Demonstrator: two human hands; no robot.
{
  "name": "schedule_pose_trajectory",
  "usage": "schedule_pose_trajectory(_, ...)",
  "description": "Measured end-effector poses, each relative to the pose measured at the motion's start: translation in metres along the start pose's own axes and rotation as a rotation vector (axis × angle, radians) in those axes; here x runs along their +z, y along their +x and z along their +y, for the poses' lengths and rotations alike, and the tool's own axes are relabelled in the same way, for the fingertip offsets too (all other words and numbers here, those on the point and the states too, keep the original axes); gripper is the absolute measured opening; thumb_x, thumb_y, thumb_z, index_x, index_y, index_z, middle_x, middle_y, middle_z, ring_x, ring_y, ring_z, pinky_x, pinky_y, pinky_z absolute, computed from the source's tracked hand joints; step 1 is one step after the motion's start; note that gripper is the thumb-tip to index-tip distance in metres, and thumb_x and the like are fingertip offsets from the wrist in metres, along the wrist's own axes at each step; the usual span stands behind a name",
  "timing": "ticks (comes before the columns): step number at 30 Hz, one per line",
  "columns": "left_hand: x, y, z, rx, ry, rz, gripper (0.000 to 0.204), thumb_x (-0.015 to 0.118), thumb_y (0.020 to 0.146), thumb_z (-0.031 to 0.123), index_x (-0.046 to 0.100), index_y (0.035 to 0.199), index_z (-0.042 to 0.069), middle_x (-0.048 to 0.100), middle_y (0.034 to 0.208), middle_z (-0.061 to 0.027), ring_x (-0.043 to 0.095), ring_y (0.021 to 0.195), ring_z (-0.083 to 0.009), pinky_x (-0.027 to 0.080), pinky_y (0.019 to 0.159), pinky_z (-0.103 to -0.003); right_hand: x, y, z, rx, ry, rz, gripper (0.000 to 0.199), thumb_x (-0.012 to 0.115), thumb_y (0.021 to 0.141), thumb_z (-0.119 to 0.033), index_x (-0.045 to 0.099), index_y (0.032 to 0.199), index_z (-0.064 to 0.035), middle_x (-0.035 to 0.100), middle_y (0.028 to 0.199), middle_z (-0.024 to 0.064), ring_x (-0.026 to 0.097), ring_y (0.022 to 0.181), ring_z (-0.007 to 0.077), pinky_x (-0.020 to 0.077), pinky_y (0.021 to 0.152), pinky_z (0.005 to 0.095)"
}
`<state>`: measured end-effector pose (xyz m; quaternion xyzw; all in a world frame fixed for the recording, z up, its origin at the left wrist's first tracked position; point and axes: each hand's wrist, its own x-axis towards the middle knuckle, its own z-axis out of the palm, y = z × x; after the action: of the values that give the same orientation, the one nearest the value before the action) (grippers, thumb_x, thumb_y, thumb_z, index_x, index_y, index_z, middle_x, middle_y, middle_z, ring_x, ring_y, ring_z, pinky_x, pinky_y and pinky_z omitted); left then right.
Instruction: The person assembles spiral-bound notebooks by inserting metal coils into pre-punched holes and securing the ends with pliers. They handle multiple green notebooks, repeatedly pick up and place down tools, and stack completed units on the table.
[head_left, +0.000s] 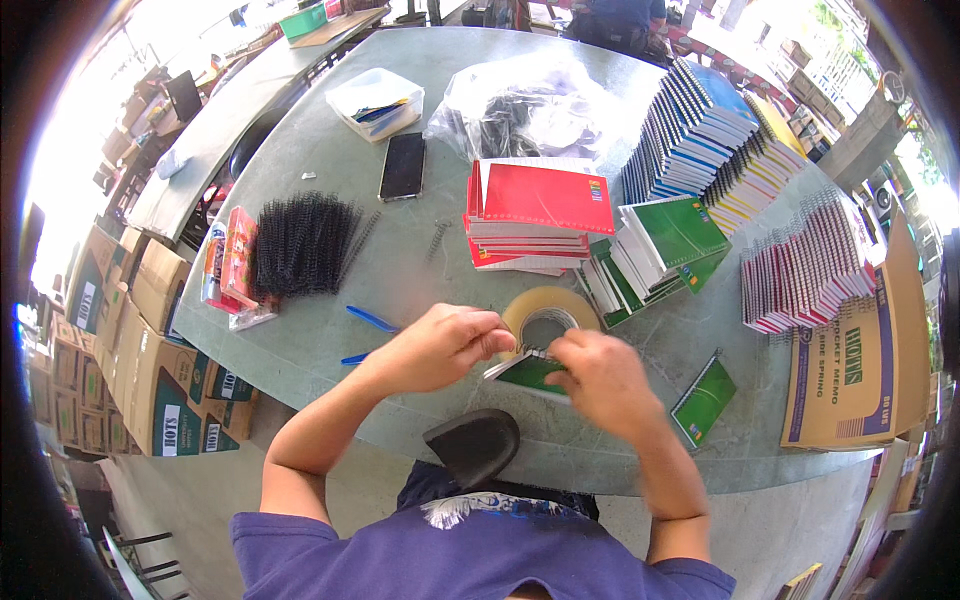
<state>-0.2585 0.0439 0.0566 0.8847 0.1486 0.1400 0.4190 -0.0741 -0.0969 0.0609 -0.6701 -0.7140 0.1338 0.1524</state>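
Observation:
Near the table's front edge, a small green notebook (532, 372) is tilted up in my right hand (605, 378), whose fingers grip its top right part. Dark wire coil shows along the notebook's top edge. My left hand (462, 338) is closed in a pinch at the left end of that edge; its fingertips hide whatever they hold. Just behind the notebook lies a wide roll of tape (515, 312). Another green spiral notebook (704, 398) lies flat to the right. A blue-handled tool (370, 319) rests left of my left forearm, partly hidden by it.
Black spiral coils (305, 245) lie piled at left. Red pads (540, 197), green pads (675, 240) and bound notebooks (805, 265) form stacks, with a carton (860, 360) at right. A phone (403, 166), white tub (375, 100) and plastic bag (530, 100) lie farther back. A black rounded object (475, 447) sits before me.

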Motion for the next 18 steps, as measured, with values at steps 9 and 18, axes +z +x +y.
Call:
schedule_pose_trajectory(9, 0.005, 0.007, -0.017, -0.024, 0.135, 0.16, 0.015, 0.06, 0.086, 0.012, 0.062, 0.094, 0.0, 0.063, 0.085, -0.0154, 0.062, 0.081, -0.031, 0.048, 0.072, -0.038, 0.016, 0.023, 0.018, 0.115, -0.13, 0.064, 0.015, 0.062, 0.081, -0.017, 0.058, 0.093, -0.0083, 0.064, 0.082, 0.0084, 0.064, 0.08, 0.0281, 0.0488, 0.068, 0.04)
schedule_pose_trajectory(18, 0.05, -0.034, -0.004, 0.133, 0.528, 0.144, 0.032, 0.073, 0.073, 0.031, 0.055, 0.081, 0.006, 0.052, 0.076, -0.009, 0.054, 0.074, -0.0277, 0.046, 0.066, -0.038, 0.007, 0.012, 0.018, 0.056, 0.092, 0.276, 0.023, 0.066, 0.082, -0.02, 0.065, 0.101, -0.0074, 0.067, 0.092, 0.0118, 0.065, 0.082, 0.029, 0.0513, 0.069, 0.0367)
